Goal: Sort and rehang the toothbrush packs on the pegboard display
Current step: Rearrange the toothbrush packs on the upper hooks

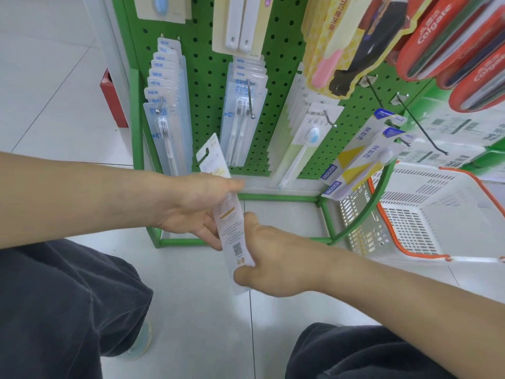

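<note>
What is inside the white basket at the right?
The white basket shows only its slotted floor and walls where visible. Hanging toothbrush packs and the green frame cover its left part, so contents there cannot be seen.

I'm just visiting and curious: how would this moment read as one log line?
stage: sorting | left hand: grips toothbrush pack mid-card | right hand: grips its lower end | pack: back side up, off pegboard | basket: right
</note>
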`<state>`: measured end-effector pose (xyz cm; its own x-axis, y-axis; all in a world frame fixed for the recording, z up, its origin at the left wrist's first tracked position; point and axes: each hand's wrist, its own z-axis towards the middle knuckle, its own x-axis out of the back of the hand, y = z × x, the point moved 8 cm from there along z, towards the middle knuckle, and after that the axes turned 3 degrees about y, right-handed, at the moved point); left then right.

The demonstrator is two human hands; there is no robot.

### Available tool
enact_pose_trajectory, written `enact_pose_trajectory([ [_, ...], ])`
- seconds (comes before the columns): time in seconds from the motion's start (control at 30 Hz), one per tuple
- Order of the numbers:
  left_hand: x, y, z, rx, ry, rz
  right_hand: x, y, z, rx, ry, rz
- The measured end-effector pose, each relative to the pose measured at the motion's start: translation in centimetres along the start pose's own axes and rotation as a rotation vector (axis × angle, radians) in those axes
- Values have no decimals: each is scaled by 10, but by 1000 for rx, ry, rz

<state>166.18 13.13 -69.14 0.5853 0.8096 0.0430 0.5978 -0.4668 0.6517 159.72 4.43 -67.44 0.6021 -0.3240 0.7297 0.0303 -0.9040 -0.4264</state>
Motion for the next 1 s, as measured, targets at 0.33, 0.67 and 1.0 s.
enact_pose_trajectory([
  [0.33, 9, -3, 14, -41, 5, 93, -13, 16, 9, -212, -38, 724],
  [0.67, -2, 31, -2, -420, -46, 353, 1, 48, 24, -132, 122, 775],
  [1.0, 11, 81, -39, -900, 156, 417, 67, 44, 16, 128, 540, 733],
])
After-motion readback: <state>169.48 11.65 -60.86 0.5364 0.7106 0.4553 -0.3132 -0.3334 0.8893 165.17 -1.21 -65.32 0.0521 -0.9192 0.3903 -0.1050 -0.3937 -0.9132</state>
